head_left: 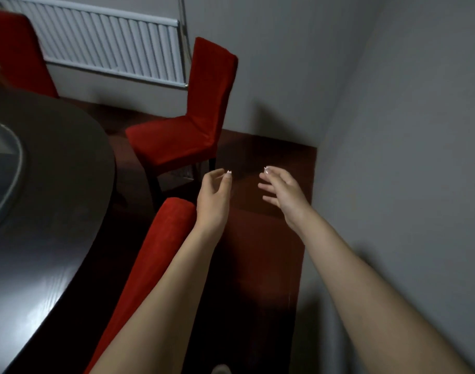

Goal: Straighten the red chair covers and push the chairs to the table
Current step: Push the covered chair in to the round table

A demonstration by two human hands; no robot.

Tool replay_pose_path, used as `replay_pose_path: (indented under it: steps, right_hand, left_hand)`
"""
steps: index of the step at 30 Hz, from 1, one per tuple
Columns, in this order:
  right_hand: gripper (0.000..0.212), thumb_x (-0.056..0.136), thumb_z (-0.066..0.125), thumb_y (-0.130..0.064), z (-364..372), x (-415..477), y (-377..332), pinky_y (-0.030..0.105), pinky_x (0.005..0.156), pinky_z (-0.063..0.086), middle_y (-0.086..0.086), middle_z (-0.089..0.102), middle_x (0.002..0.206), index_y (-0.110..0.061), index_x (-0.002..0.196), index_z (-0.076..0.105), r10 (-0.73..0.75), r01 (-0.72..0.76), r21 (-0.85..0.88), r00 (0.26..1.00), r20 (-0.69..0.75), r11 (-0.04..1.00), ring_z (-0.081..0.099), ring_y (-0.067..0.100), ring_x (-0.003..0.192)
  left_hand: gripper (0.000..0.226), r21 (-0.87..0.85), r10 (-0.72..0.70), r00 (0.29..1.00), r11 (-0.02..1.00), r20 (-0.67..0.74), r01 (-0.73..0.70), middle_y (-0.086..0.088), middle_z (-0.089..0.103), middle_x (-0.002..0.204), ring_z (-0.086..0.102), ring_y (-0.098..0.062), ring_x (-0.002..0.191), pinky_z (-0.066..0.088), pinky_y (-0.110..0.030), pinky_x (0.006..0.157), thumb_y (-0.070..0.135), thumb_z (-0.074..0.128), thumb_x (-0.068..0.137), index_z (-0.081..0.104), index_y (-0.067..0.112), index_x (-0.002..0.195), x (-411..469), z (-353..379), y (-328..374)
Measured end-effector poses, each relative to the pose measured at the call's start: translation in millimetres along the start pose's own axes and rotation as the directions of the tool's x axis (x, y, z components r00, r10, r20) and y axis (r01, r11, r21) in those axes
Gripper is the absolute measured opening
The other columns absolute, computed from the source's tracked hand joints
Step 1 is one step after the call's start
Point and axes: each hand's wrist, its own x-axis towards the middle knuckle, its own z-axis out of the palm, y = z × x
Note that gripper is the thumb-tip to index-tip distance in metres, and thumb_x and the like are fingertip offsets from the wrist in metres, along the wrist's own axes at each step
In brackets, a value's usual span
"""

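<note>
While left hand point(214, 197) and right hand point(282, 194) hover empty, uncurled: grip pulled-out red chair point(187, 125) evenly at backrest; push square to table point(55, 211).

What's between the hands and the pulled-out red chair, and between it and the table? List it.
Nothing visible. The left hand and right hand, both open, reach over bare floor toward the red chair. Only dark floor separates its seat from the table. The nearer chair back lies left of that path.
</note>
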Motion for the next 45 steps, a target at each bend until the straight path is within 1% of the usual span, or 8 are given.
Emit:
replay_pose_path:
  steps: [12,20,28,33,35,38,42,45]
  right_hand:
    - [0.024,0.096,0.047,-0.038,119.6,55.5,-40.2,0.028,0.085,0.05,-0.002,0.056,0.12,-0.027,0.117,0.046,-0.114,0.136,-0.011,0.874,0.473,0.991,0.059,0.009,0.103]
    - [0.015,0.096,0.047,-0.036,195.1,57.6,-41.6,0.031,0.087,0.047,0.001,0.058,0.12,-0.028,0.109,0.049,-0.063,0.14,-0.03,0.618,0.783,0.99,0.058,0.013,0.104]
    - [0.04,0.093,0.054,-0.036,226.0,3.3,-17.8,0.03,0.083,0.049,0.003,0.059,0.121,-0.014,0.126,0.049,0.033,0.093,-0.07,0.354,0.935,0.993,0.06,0.011,0.099]
    - [0.045,0.091,0.058,-0.036,223.2,-28.6,-0.6,0.028,0.08,0.049,0.004,0.059,0.123,-0.013,0.128,0.049,0.045,0.151,-0.087,0.268,0.962,0.985,0.06,0.014,0.105]
    - [0.046,0.089,0.06,-0.038,220.2,-35.2,5.2,0.031,0.088,0.05,0.002,0.059,0.121,-0.014,0.126,0.051,0.026,0.208,-0.081,0.258,0.966,0.975,0.059,0.015,0.11]
    - [0.044,0.087,0.063,-0.037,213.2,-39.1,17.0,0.027,0.095,0.047,0.001,0.06,0.117,-0.015,0.123,0.053,0.004,0.273,-0.076,0.257,0.966,0.959,0.057,0.004,0.102]
    - [0.048,0.084,0.068,-0.031,205.6,-43.1,32.9,0.025,0.1,0.041,0.004,0.059,0.123,-0.015,0.126,0.051,-0.014,0.425,-0.076,0.205,0.979,0.902,0.054,0.012,0.116]
    - [0.063,0.081,0.069,-0.04,197.1,-36.9,38.0,0.028,0.103,0.036,0.002,0.056,0.131,-0.016,0.134,0.047,-0.08,0.68,-0.011,0.102,0.992,0.733,0.048,0.014,0.124]
  left_hand:
    - [0.025,-0.023,0.015,0.893,0.999,-0.45,-0.028,0.01,0.058,0.109,0.055,-0.003,0.103,0.047,-0.033,0.096,0.029,0.053,0.095,0.054,0.02,0.117,30.6,-76.8,7.1]
    - [0.024,-0.023,-0.012,0.644,1.0,-0.765,-0.009,0.014,0.056,0.104,0.052,0.007,0.095,0.046,-0.032,0.095,0.028,0.053,0.095,0.053,0.018,0.116,15.7,-113.6,4.0]
    - [0.019,-0.04,-0.036,0.406,0.999,-0.913,-0.001,-0.002,0.058,0.115,0.056,-0.015,0.112,0.044,-0.04,0.101,0.024,0.054,0.095,0.052,0.018,0.113,-47.9,-127.1,-1.0]
    - [0.019,0.047,0.033,0.315,0.998,-0.949,0.036,0.007,0.058,0.105,0.055,0.015,0.088,0.044,-0.01,0.084,0.022,0.054,0.094,0.053,0.018,0.113,-93.8,-128.4,-17.9]
    - [0.022,0.077,0.043,0.316,0.992,-0.948,0.098,0.008,0.059,0.105,0.055,0.015,0.089,0.04,-0.002,0.079,0.021,0.055,0.094,0.054,0.016,0.115,-111.1,-128.7,-26.0]
    - [0.029,0.169,0.072,0.333,0.947,-0.94,0.271,-0.003,0.06,0.119,0.057,-0.009,0.108,0.042,-0.015,0.092,0.02,0.056,0.093,0.054,0.01,0.12,-135.6,-125.3,-41.1]
    - [0.038,0.429,0.175,0.497,0.777,-0.85,0.46,-0.009,0.055,0.129,0.05,-0.02,0.122,0.033,-0.026,0.103,0.022,0.057,0.093,0.051,0.007,0.127,-157.6,-122.7,-53.8]
    - [0.045,0.602,0.18,0.624,0.557,-0.76,0.572,-0.004,0.048,0.14,0.038,-0.018,0.134,0.023,-0.037,0.111,0.033,0.051,0.094,0.046,0.014,0.134,-164.6,-124.3,-61.9]
